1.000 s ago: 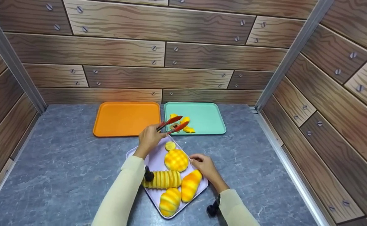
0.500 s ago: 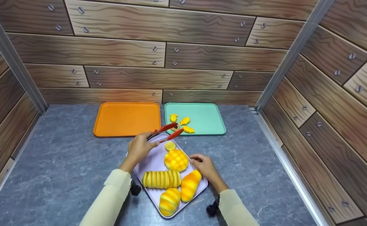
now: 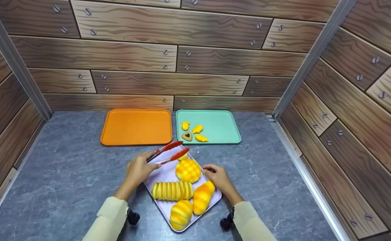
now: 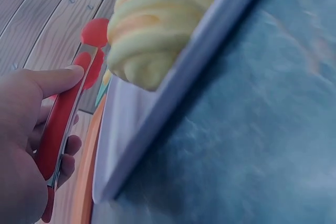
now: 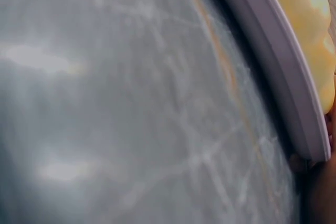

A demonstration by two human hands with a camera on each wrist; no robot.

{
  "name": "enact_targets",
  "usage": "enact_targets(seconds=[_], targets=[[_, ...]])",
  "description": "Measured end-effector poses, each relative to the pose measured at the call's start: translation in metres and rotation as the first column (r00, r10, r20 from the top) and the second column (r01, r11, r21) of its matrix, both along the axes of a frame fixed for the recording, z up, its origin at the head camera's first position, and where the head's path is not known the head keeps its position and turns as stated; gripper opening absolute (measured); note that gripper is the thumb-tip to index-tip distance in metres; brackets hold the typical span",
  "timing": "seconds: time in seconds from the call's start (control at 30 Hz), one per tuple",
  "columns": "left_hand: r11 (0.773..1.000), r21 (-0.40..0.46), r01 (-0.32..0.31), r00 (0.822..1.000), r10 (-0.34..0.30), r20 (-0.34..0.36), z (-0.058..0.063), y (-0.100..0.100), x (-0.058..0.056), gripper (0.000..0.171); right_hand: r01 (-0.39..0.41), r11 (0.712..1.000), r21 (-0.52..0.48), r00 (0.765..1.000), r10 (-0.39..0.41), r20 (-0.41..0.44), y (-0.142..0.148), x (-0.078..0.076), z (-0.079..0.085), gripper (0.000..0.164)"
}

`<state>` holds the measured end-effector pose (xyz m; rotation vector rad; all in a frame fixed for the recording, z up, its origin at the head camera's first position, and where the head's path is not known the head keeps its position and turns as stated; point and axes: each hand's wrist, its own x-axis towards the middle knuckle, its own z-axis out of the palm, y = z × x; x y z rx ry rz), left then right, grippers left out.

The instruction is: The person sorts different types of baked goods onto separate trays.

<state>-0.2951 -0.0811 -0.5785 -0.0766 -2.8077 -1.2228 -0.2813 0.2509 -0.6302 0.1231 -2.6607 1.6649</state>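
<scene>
My left hand (image 3: 139, 171) grips a pair of red-and-metal tongs (image 3: 179, 154), its spread tips over the far end of the lilac tray (image 3: 160, 175). In the left wrist view, the thumb presses the tongs' red handle (image 4: 62, 124). A small yellow round piece (image 3: 183, 158) lies partly hidden under one tip. My right hand (image 3: 218, 176) pinches the tray's right rim; its fingers are mostly out of the right wrist view. Bread on this tray includes a round checkered bun (image 3: 188, 171), a ridged loaf (image 3: 172, 191), a long roll (image 3: 203, 198) and a striped roll (image 3: 181, 215).
A bare orange tray (image 3: 136, 127) lies at the back left. Beside it, a mint-green tray (image 3: 218, 125) bears several yellow fish-shaped pieces (image 3: 201, 138) and a heart-centred cookie (image 3: 187, 136). Wood-patterned walls (image 3: 131, 53) enclose the grey marbled table (image 3: 75, 167).
My left hand has drawn the tongs back and left, from over the green tray to above the lilac tray. The heart-centred cookie is now uncovered. My right hand stays put.
</scene>
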Motion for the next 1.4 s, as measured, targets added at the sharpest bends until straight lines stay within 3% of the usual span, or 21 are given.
enact_targets(seconds=[0.17, 0.3, 0.63, 0.8, 1.07, 1.4], targets=[[1.0, 0.02, -0.011, 0.998, 0.009, 0.067, -0.005, -0.016, 0.009, 0.063, 0.003, 1.0, 0.012, 1.0, -0.003, 0.006, -0.001, -0.001, 0.001, 0.021], [1.0, 0.018, -0.011, 0.997, 0.009, 0.08, -0.008, -0.029, 0.013, 0.065, 0.021, 1.0, 0.004, 0.999, -0.021, 0.026, 0.0, -0.002, 0.001, 0.022], [0.999, -0.044, 0.02, 1.0, -0.019, 0.025, -0.015, -0.038, 0.017, 0.066, 0.024, 1.0, -0.007, 0.999, -0.024, 0.028, 0.002, 0.0, -0.002, 0.025], [0.998, -0.059, 0.032, 0.999, -0.031, 0.014, -0.016, -0.038, 0.015, 0.065, 0.022, 1.0, 0.006, 0.999, -0.022, 0.035, 0.002, 0.001, -0.003, 0.023], [0.995, -0.086, 0.052, 0.997, -0.047, 0.056, -0.012, -0.039, 0.008, 0.065, 0.02, 1.0, 0.005, 0.998, -0.02, 0.053, 0.001, 0.0, -0.004, 0.023], [0.989, -0.129, 0.075, 0.996, -0.068, 0.058, -0.01, -0.036, 0.0, 0.065, 0.008, 1.0, 0.004, 1.0, -0.008, 0.014, 0.0, -0.001, -0.002, 0.024]])
